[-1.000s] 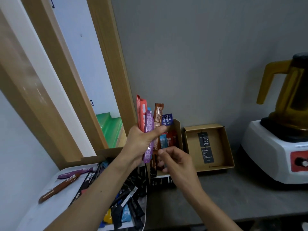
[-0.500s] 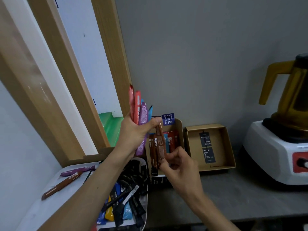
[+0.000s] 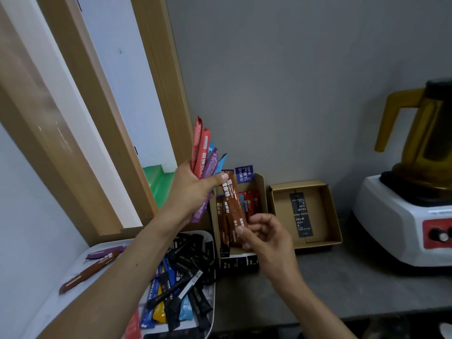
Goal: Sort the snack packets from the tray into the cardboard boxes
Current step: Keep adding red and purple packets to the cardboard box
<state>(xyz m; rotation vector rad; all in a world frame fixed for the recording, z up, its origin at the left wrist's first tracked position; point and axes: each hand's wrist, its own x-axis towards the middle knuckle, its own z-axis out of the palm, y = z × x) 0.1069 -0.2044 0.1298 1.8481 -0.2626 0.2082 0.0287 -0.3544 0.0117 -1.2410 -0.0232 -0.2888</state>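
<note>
**Brown packet held over the left box; placement pending**

I judge the step in hand to be the filing of one packet. My right hand (image 3: 264, 237) pinches the lower end of the brown packet (image 3: 232, 204) between thumb and fingertips. The packet hangs tilted above the left cardboard box (image 3: 261, 192), which stands at the back edge of the counter (image 3: 354, 277), against the wall. Its upper end lies at the left thumb; I cannot tell whether the thumb pins it.

My left hand (image 3: 195, 189) is closed round a fan of packets (image 3: 205, 157), red, blue and purple, held up above the box.

The next move, in my judgement, calls for lowering the packet among the brown ones upright at the box's left side, clear of the red ones beside them.

The packet is a slim, glossy stick with white print. It looks light and apt to flex.

The right cardboard box (image 3: 322, 211) holds only two dark labels. The tray (image 3: 198, 234), at the counter's left end, carries a pile of packets (image 3: 186, 272), so the work is far from finished. A blender (image 3: 403, 216) stands at the right.
</note>
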